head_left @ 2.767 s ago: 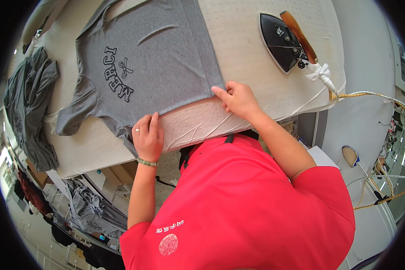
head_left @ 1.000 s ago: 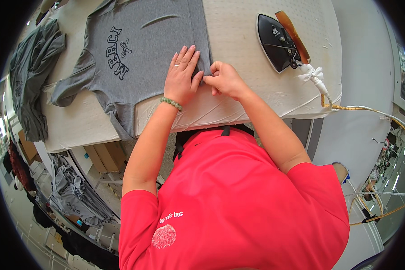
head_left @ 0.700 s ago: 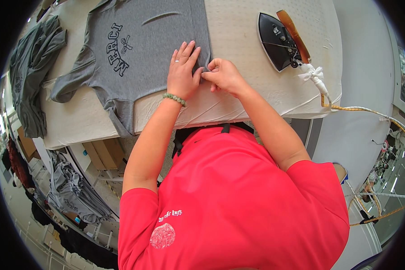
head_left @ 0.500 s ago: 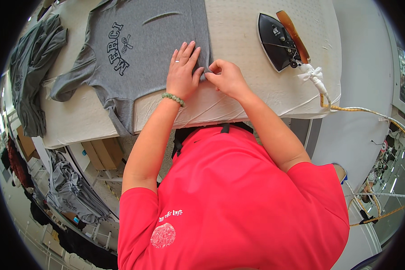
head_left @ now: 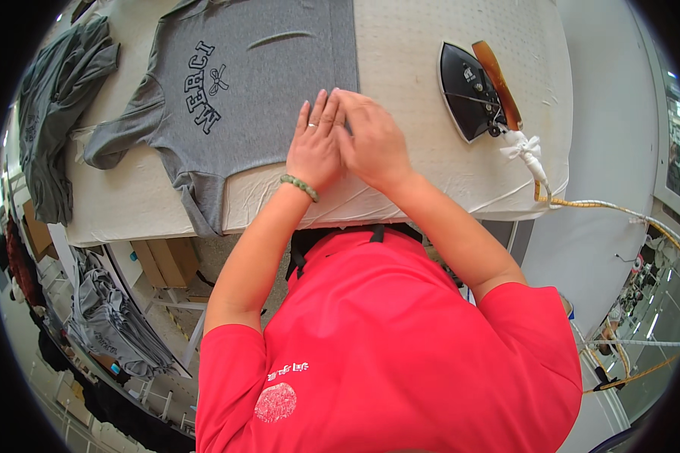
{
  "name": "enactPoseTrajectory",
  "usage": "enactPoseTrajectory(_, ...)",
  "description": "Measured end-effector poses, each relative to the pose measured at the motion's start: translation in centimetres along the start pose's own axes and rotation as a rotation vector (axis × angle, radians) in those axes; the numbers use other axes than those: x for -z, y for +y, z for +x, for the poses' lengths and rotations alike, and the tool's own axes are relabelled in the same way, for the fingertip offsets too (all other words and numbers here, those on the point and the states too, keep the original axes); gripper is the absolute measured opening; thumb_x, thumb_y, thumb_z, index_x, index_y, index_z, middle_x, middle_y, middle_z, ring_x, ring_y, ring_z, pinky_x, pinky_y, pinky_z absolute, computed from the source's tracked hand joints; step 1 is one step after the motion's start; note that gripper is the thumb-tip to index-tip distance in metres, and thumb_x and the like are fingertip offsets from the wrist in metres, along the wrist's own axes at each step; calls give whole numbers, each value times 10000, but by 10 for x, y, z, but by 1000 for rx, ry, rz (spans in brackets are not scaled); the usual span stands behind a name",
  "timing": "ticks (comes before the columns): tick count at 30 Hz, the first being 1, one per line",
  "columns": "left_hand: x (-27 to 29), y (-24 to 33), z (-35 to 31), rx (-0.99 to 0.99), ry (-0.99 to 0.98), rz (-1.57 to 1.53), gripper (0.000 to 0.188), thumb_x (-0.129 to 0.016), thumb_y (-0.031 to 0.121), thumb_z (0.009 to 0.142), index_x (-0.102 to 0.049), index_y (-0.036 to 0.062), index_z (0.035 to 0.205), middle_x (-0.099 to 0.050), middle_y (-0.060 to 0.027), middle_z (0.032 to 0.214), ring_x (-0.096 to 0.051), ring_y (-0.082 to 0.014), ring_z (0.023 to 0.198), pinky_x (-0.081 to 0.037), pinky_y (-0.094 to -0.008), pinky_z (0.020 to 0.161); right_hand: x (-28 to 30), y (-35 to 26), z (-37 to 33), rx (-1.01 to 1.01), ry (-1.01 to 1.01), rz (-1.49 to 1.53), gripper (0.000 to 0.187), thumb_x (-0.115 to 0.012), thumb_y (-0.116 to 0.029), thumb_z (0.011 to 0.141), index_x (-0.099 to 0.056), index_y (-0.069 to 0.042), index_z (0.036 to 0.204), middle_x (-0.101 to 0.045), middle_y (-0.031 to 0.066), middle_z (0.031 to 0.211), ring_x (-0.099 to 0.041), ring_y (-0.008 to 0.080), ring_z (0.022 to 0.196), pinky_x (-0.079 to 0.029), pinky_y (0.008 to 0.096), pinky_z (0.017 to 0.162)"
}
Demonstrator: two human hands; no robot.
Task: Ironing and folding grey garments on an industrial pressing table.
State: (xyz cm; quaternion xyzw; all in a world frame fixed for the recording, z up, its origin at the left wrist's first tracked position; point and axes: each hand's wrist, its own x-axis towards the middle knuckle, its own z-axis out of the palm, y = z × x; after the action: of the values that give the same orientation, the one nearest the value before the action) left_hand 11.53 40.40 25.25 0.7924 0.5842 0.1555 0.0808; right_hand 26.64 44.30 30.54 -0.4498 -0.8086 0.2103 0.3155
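A grey shirt [head_left: 272, 83] with dark lettering and a bow motif lies spread on the padded pale ironing table [head_left: 400, 45]. My left hand [head_left: 316, 147] rests flat, fingers stretched, at the shirt's near right corner. It wears a ring, and a green bead bracelet is at its wrist. My right hand [head_left: 374, 140] leans against it, slightly blurred, its fingers extended and reaching over the left fingertips at the shirt's edge. No object shows in either hand. What lies beneath the right palm is hidden.
To the right stands a black iron [head_left: 468, 90] with a brown handle, its white-wrapped cord [head_left: 525, 151] trailing off the table. Crumpled dark grey garments [head_left: 64, 106] lie at the left edge. Below hang several grey garments [head_left: 113, 317] by a cardboard box [head_left: 166, 262].
My right hand has released its pinch on the shirt's corner and moved left, up against my left hand, fingers now extended. The whole view has shifted slightly.
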Motion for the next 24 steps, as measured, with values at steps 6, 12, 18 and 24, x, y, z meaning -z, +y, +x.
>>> enactPoseTrajectory(6,-2,16,8,-11,-22,-64,679,-579,312,1007,-419,29,1603,-341,-150,1710,-285,-319,1598,-187,-498,1315,-70,102,109,-17,126,-465,736,-613,-472,1029,-452,11,1561,-458,231,1622,-404,397,1529,-282,524,1269)
enactPoseTrajectory(12,17,7,-4,58,-48,-8,699,-611,332,1002,-420,24,1600,-346,-157,1704,-290,-323,1595,-190,-496,1315,-85,86,153,94,114,-337,760,-546,-525,1053,-429,8,1581,-407,221,1660,-355,377,1559,-247,510,1285)
enactPoseTrajectory(18,42,-66,-1,227,78,-172,715,-672,386,988,-446,77,1592,-387,-178,1669,-322,-356,1571,-245,-507,1294,-88,105,152,-8,9,-392,773,-538,-530,1057,-399,-3,1604,-367,205,1688,-297,353,1589,-212,494,1299)
enactPoseTrajectory(24,94,-251,-44,328,181,118,653,-666,413,1003,-500,120,1562,-398,-181,1658,-343,-371,1552,-272,-508,1276,-85,98,152,27,-65,-469,784,-535,-530,1058,-359,-24,1631,-332,184,1710,-278,336,1599,-205,479,1303)
